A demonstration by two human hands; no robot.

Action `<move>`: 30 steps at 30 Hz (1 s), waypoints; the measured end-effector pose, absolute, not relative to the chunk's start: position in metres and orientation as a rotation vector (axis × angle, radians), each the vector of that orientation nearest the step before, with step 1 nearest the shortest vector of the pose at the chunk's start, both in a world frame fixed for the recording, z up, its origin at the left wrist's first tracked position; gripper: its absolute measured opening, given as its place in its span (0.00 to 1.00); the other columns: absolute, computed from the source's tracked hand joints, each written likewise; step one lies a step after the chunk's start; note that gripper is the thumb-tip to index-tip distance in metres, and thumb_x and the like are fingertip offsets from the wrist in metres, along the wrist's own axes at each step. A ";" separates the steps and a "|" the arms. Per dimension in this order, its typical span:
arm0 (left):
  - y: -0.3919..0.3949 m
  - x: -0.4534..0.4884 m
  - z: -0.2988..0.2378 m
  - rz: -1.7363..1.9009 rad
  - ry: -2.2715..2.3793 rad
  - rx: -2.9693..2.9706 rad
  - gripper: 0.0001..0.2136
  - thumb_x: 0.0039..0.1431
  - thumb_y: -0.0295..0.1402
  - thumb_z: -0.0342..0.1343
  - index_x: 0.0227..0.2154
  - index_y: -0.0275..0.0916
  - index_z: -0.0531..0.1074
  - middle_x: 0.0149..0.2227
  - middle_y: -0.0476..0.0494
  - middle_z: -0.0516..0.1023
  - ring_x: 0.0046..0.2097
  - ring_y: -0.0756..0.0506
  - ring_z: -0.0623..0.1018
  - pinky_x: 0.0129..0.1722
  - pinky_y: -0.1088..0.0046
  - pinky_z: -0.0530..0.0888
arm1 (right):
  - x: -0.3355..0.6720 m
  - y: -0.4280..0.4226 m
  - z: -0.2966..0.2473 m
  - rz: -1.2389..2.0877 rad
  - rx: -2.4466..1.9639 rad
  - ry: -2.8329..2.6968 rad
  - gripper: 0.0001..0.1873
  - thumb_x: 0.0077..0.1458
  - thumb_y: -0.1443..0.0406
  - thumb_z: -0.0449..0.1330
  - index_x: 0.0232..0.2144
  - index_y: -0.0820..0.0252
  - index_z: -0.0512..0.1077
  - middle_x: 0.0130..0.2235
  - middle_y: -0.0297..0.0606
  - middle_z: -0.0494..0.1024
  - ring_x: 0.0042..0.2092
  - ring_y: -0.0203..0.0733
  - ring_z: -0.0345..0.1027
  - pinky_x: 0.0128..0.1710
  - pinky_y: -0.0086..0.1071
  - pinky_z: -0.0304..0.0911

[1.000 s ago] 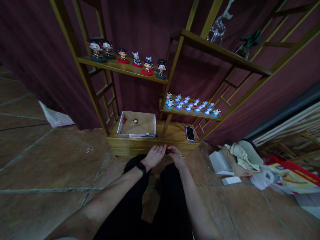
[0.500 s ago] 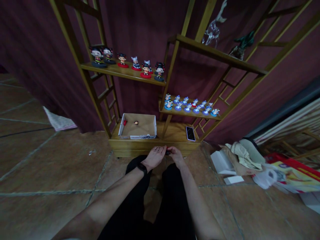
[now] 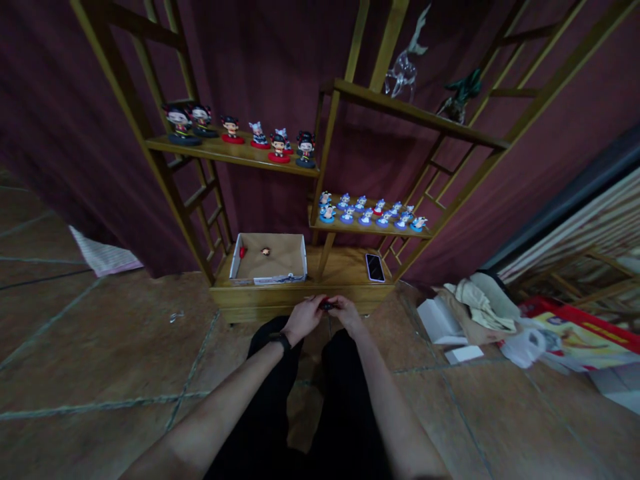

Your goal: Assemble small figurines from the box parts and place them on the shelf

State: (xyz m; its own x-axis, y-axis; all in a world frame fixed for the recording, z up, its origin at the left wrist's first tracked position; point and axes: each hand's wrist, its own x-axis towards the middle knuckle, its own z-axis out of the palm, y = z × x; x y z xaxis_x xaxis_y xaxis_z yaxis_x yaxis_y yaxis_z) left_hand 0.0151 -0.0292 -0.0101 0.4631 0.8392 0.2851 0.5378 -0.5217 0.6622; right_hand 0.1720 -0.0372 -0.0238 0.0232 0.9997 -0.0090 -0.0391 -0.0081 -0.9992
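Observation:
Just in front of the low cabinet, my left hand (image 3: 305, 319) and my right hand (image 3: 347, 313) meet with fingers closed on a small red-and-black figurine piece (image 3: 327, 305). Most of it is hidden by the fingers, so its exact shape cannot be made out. Beyond them, on the cabinet top, a shallow open cardboard box (image 3: 280, 267) holds a small figurine head (image 3: 265, 251) and a red piece (image 3: 243, 252) by its left wall.
Dark-haired and grey figurines (image 3: 279, 148) stand on the upper left shelf; several small blue-based figurines (image 3: 366, 216) fill the lower right one. A phone (image 3: 375, 267) lies on the cabinet. Glass deer (image 3: 403, 73) is above. White boxes (image 3: 440, 321) and bags are on the floor at right.
The view has shifted slightly, so the shelves appear lower and further left. Both hands stay together on the small red-and-black piece, which now shows a little differently between the fingers.

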 end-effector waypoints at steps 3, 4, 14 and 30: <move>-0.017 0.019 -0.019 0.924 1.099 1.893 0.14 0.51 0.27 0.52 0.41 0.40 0.72 0.40 0.42 0.76 0.42 0.44 0.74 0.45 0.69 0.67 | 0.169 -0.037 -0.023 1.258 -1.241 -1.075 0.09 0.34 0.65 0.63 0.25 0.60 0.71 0.26 0.30 0.74 0.28 0.34 0.66 0.34 0.31 0.62; -0.013 0.021 -0.022 0.930 1.080 1.776 0.13 0.49 0.28 0.54 0.39 0.39 0.73 0.39 0.42 0.77 0.41 0.44 0.75 0.44 0.69 0.68 | 0.168 -0.037 -0.022 1.283 -1.246 -1.030 0.11 0.34 0.65 0.63 0.26 0.60 0.71 0.26 0.30 0.74 0.28 0.35 0.66 0.33 0.32 0.63; 0.002 0.025 -0.032 0.889 0.947 1.239 0.09 0.41 0.29 0.57 0.28 0.34 0.74 0.28 0.46 0.76 0.31 0.48 0.73 0.33 0.75 0.67 | 0.159 -0.035 -0.011 1.437 -1.243 -0.839 0.15 0.27 0.61 0.68 0.22 0.60 0.71 0.24 0.31 0.74 0.29 0.38 0.69 0.35 0.34 0.65; 0.001 0.024 -0.029 0.863 0.953 1.059 0.11 0.40 0.33 0.60 0.29 0.33 0.74 0.25 0.45 0.76 0.25 0.52 0.71 0.26 0.77 0.64 | 0.159 -0.032 -0.021 1.473 -1.096 -0.765 0.15 0.30 0.62 0.68 0.23 0.62 0.71 0.31 0.37 0.77 0.33 0.39 0.71 0.40 0.36 0.66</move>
